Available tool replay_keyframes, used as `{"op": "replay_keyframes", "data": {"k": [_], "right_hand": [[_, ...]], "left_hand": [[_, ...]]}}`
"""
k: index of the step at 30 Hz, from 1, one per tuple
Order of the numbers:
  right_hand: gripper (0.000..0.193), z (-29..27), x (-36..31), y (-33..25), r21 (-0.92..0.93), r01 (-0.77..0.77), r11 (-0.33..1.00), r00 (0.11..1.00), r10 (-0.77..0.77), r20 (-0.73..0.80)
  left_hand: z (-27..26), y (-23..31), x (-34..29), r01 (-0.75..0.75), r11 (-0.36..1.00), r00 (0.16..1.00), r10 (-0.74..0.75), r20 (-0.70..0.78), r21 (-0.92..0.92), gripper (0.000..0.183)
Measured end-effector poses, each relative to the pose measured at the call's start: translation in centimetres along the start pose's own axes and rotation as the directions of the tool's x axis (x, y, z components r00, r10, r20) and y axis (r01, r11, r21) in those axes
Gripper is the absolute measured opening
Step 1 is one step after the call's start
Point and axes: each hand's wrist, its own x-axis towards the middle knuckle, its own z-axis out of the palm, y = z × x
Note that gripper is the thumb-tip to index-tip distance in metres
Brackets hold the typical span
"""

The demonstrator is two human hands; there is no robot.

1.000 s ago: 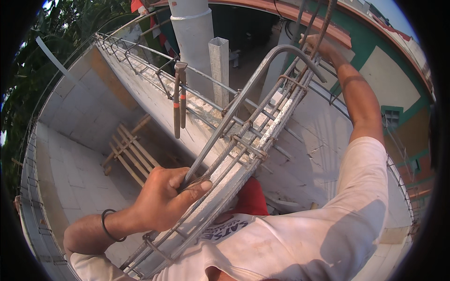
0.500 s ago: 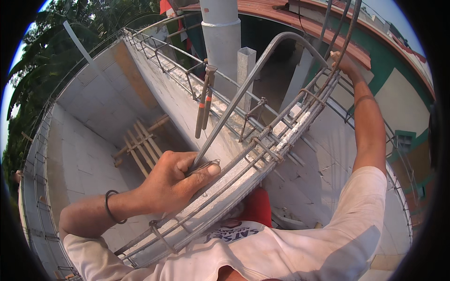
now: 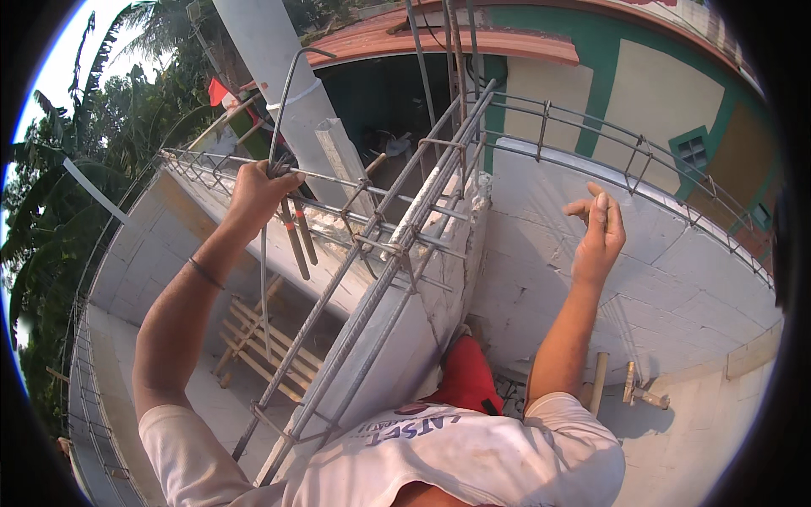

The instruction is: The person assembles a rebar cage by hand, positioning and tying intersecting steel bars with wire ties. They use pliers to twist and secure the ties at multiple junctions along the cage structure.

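Bright daylight, probably from the upper left; soft shadows on the white walls [image 3: 591, 253]. Sharp centre, strong fisheye bending, black rim.

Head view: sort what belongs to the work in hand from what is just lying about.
In hand:
left hand gripping bent steel bar
rebar cage
right hand, open, empty

Lying about:
wooden ladder
hammer
grey column

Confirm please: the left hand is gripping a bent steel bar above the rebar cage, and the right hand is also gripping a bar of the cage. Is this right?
Not entirely. The head view shows the left hand closed around the bent steel bar above the rebar cage, as you say. But the right hand grips nothing: it is raised in the air with open fingers, apart from the cage, in front of the white block wall.
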Motion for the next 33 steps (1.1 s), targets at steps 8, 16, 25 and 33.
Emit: {"op": "replay_keyframes", "data": {"k": [8, 16, 25, 33], "right_hand": [[0.037, -7.1, -12.5, 4.1, -0.129, -0.451, 0.883, 0.891, 0.454, -0.002], [0.029, -3.2, -11.8, 4.1, -0.009, -0.265, 0.964, 0.956, 0.264, 0.124], [0.026, 2.4, -11.1, 0.6, 0.138, -0.066, 0.988, 0.986, 0.043, 0.163], [0.067, 11.8, -4.4, -15.2, 0.227, 0.638, 0.736, 0.734, -0.67, 0.108]], "left_hand": [[-1.2, 1.2, 1.7, -0.109, 0.991, 0.983, 0.119, -0.142, 0.075, 0.031], [-2.7, 2.5, 5.6, -0.215, 0.914, 0.915, 0.311, -0.255, 0.343, 0.033], [-10.2, 10.4, 5.5, -0.263, 0.899, 0.819, 0.399, -0.413, 0.349, 0.034], [-22.2, 17.8, 0.3, -0.483, 0.004, 0.261, 0.955, 0.14, 0.876, 0.038]]}}
